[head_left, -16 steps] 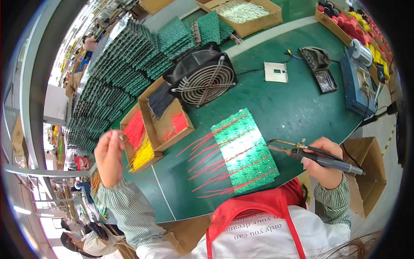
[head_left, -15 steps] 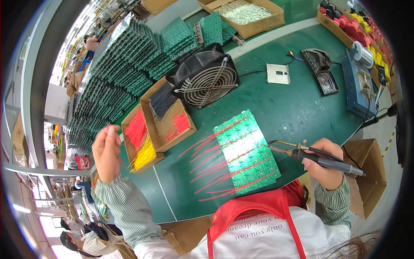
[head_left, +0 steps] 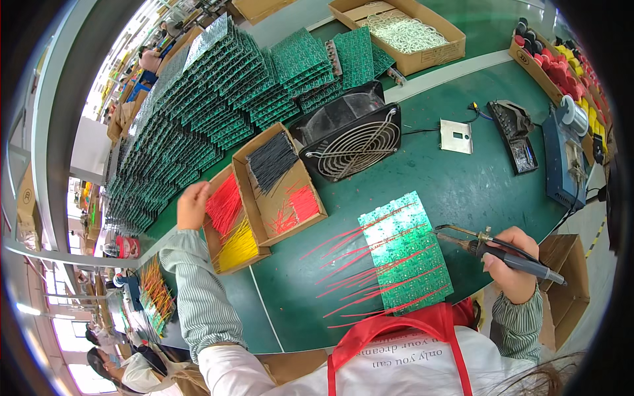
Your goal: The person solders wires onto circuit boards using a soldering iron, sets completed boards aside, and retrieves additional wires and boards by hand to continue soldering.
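My right hand point(head_left: 518, 285) grips a soldering iron point(head_left: 549, 274) with a thin metal tube along its top. The iron's tip is at the right edge of a green circuit board panel point(head_left: 413, 264) lying on the bench. Several red wires point(head_left: 340, 286) run across the panel and stick out to its left. My left hand point(head_left: 192, 206) is at the left rim of a divided cardboard box point(head_left: 269, 241), its curled fingers beside the red wires point(head_left: 225, 206) inside. Whatever those fingers hold is too small to make out. Yellow wires point(head_left: 238, 248) and black wires point(head_left: 271, 162) fill other parts of the box.
A black fan point(head_left: 356, 145) stands behind the box, near tall stacks of circuit boards point(head_left: 198, 99). Farther right are a metal plate point(head_left: 456, 136), a black tray point(head_left: 514, 142) and a blue soldering unit point(head_left: 561, 165). A carton of white rings point(head_left: 432, 61) sits at the back.
The whole view has shifted, with the bench now lower and farther right. My left hand has come closer to the red wires in the box. My right hand still grips the soldering iron beside the panel.
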Demonstrator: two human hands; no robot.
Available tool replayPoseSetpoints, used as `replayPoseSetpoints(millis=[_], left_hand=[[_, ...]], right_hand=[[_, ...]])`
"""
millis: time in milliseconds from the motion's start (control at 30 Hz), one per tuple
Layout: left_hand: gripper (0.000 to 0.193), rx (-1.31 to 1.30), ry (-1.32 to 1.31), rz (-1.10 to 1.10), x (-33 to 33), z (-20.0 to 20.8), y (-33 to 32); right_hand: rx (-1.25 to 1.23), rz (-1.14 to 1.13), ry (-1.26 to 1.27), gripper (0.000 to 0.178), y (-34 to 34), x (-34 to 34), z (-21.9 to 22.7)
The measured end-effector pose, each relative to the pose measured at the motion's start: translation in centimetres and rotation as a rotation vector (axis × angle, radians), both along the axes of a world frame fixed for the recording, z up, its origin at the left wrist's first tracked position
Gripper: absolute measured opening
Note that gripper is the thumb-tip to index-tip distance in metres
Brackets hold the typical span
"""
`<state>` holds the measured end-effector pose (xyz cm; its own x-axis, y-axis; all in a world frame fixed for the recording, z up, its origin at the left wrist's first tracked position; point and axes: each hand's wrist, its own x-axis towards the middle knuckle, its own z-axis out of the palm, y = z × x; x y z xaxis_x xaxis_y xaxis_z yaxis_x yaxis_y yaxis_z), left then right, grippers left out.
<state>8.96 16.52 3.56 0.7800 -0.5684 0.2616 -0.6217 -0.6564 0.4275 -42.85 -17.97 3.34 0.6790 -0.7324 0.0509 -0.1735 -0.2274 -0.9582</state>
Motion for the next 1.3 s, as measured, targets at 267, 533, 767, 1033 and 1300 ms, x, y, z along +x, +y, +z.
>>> replayPoseSetpoints(millis=[267,533,767,1033,1300], left_hand=[[0.021,0.226,-0.137,-0.237,-1.4,-1.0,-0.7],[0.018,0.464,0.242,-0.549,-1.8,-6.7,1.1],[0.046,0.241,0.575,-0.959,7.7,-13.4,-13.0],[0.046,0.296,0.557,-0.993,6.0,-9.9,-18.4],[0.046,0.341,0.572,-0.943,3.9,-7.6,-18.3]], right_hand=[[-0.023,-0.013,0.013,0.02,-0.1,1.6,1.1],[-0.04,0.126,-0.173,0.017,-1.0,-0.5,1.7],[-0.008,0.175,-0.273,0.016,0.4,1.3,0.4],[0.002,0.163,-0.312,0.017,0.3,-0.3,1.0],[0.024,0.184,-0.316,0.025,0.0,-0.5,0.8]])
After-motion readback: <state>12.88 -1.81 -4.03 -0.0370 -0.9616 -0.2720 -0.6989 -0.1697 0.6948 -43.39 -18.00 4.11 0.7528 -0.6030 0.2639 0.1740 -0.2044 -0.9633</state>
